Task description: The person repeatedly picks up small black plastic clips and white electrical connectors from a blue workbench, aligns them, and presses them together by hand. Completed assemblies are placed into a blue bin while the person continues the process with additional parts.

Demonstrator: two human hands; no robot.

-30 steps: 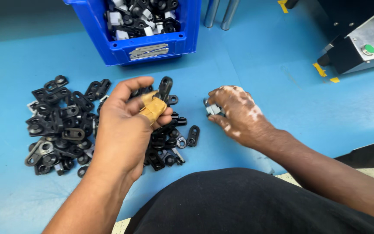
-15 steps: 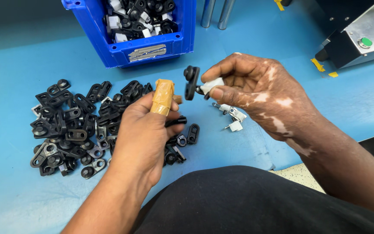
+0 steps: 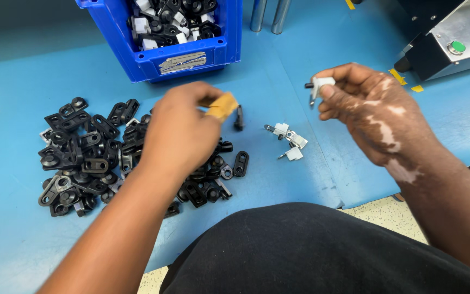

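Head view: grey-labelled blue bin point(image 3: 191, 57)

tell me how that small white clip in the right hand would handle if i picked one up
The white clip looks stiff and probably light, pinched easily by the right hand. Its metal pin could snag. The clips lying on the blue table lie flat, so rolling seems unlikely.

silver label point(image 3: 180, 62) on blue bin point(image 3: 221, 51) front

The table point(image 3: 311, 65) is bright blue, as is the bin point(image 3: 191, 57). The loose links point(image 3: 82, 158) are black, the small clips point(image 3: 289, 141) white, the button point(image 3: 456, 47) green.
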